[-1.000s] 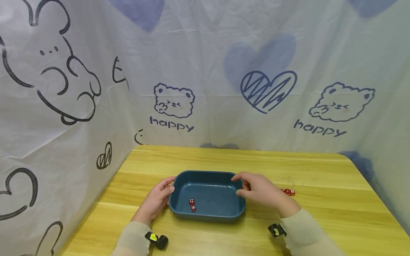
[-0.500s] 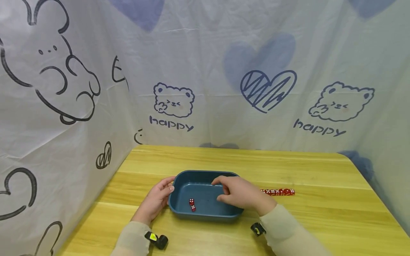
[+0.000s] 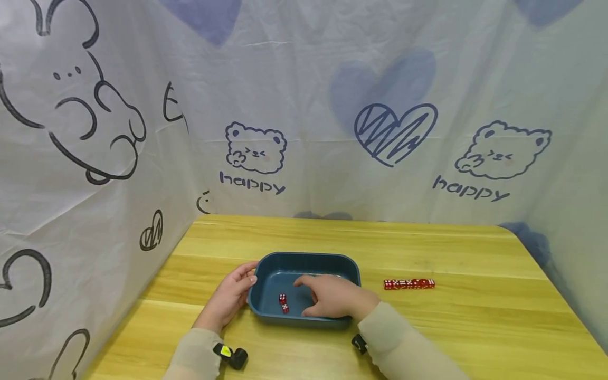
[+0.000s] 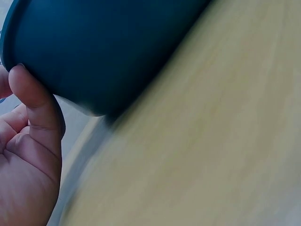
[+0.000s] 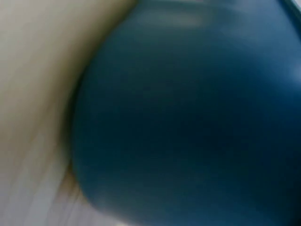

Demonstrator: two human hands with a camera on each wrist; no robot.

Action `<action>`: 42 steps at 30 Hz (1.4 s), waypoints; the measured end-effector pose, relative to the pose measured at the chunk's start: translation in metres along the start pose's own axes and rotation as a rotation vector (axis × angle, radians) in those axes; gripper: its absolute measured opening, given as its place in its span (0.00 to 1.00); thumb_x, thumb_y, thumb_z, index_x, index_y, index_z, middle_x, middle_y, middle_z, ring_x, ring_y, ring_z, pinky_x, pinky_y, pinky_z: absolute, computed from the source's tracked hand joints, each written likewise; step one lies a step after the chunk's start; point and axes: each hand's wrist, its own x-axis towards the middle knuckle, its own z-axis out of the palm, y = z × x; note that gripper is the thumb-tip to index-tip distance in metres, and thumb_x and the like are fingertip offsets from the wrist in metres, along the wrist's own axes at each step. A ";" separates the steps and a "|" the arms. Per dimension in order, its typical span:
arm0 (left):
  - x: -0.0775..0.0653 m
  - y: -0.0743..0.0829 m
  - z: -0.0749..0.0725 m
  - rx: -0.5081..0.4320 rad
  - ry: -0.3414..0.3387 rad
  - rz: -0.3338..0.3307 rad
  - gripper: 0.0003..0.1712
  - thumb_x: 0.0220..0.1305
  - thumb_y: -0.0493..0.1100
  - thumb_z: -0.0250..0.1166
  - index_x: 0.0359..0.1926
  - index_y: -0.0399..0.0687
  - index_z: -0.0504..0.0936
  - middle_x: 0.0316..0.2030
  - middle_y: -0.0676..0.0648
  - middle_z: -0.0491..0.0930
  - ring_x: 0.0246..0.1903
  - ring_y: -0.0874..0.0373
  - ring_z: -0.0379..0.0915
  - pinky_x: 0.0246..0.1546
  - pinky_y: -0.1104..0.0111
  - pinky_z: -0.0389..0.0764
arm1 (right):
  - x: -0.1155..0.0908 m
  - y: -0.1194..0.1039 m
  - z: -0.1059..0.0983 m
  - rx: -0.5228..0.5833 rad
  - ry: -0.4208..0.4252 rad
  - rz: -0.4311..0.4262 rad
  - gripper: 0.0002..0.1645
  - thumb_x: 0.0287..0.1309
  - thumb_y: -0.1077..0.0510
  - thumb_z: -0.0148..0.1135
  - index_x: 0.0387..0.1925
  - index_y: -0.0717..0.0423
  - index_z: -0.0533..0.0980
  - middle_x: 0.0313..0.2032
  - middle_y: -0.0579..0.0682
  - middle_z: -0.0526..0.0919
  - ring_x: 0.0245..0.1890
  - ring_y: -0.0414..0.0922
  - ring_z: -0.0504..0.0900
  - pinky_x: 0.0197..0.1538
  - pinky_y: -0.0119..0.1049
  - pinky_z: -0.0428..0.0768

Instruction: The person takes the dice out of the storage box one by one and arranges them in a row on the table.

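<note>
In the head view a dark blue rounded rectangular dish point(image 3: 304, 320) rests on the table. Two red dice with white pips point(image 3: 283, 303) lie touching inside it, left of the middle. My left hand point(image 3: 231, 295) holds the dish's left end, thumb at the rim; the left wrist view shows that thumb point(image 4: 35, 101) against the dish's wall. Over the inside of the dish is my right hand point(image 3: 332, 298), thumb and index finger spread apart, just right of the dice with nothing visible between them. Its other fingers are hidden, and the right wrist view has only the dish's blurred outer wall point(image 5: 178, 117).
A straight row of several red dice point(image 3: 409, 284) lies on the table to the right of the dish. The yellow wood-grain table point(image 3: 465, 316) meets a white printed curtain point(image 3: 313, 105) at the back and left side.
My right hand has moved left from the dish's right rim to near the two dice, uncovering the whole row of dice on the table. My left hand and the dish stay almost in place.
</note>
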 end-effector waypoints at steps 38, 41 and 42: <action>0.000 -0.001 0.002 0.018 -0.012 0.008 0.27 0.77 0.37 0.55 0.72 0.36 0.65 0.48 0.40 0.73 0.31 0.58 0.72 0.27 0.73 0.74 | 0.032 -0.009 0.030 -0.222 0.022 0.101 0.33 0.61 0.35 0.66 0.64 0.40 0.72 0.49 0.44 0.84 0.45 0.42 0.82 0.52 0.44 0.80; 0.001 -0.001 0.001 0.016 -0.021 0.012 0.27 0.77 0.37 0.55 0.72 0.36 0.65 0.47 0.40 0.73 0.30 0.58 0.72 0.27 0.73 0.74 | 0.031 -0.006 0.028 -0.154 0.033 0.015 0.30 0.63 0.41 0.67 0.65 0.39 0.71 0.45 0.40 0.84 0.40 0.38 0.81 0.47 0.40 0.80; 0.001 -0.001 0.001 0.013 -0.026 0.013 0.27 0.77 0.37 0.55 0.72 0.36 0.65 0.47 0.39 0.73 0.30 0.58 0.72 0.27 0.73 0.74 | 0.031 -0.006 0.028 -0.129 0.031 -0.028 0.30 0.64 0.42 0.67 0.65 0.38 0.71 0.41 0.39 0.84 0.37 0.36 0.81 0.44 0.37 0.80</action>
